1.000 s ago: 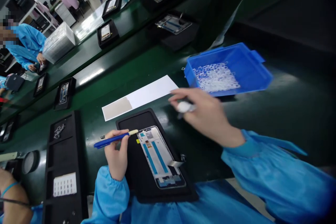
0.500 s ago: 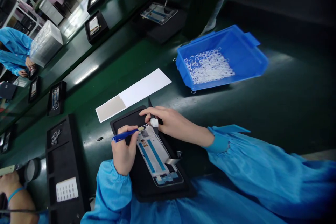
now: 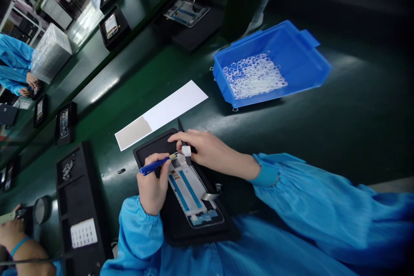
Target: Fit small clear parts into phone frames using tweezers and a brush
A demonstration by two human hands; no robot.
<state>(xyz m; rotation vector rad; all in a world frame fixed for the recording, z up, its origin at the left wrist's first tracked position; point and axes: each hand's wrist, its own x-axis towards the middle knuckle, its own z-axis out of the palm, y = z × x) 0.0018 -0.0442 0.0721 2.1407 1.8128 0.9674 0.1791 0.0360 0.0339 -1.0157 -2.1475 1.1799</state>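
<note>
My left hand (image 3: pixel 154 187) is closed around a blue pen-like tool (image 3: pixel 152 167) with a pale tip. The tip points at the upper end of an opened phone frame (image 3: pixel 190 192), which has blue strips along its inside. My right hand (image 3: pixel 210 148) is closed on a slim dark tool (image 3: pixel 180 126), perhaps tweezers, whose pointed end sticks up past the fingers. A white piece (image 3: pixel 186 151) shows at that tool, by the right fingertips; what it is I cannot tell. The frame lies in a black tray (image 3: pixel 155 142), and a bent silvery flap (image 3: pixel 210 196) stands out at its right edge.
Beyond my hands lie a white card strip (image 3: pixel 176 103) and a blue bin (image 3: pixel 307 75) of small white rings. On the left is a black compartment tray (image 3: pixel 73 198). Other phone trays (image 3: pixel 113 28) line the far bench, where a co-worker's hands (image 3: pixel 32 82) are busy.
The camera view has shifted slightly, so the bench items sit a little further left and up. Both hands keep nearly the same place at the phone frame, with the same tools.
</note>
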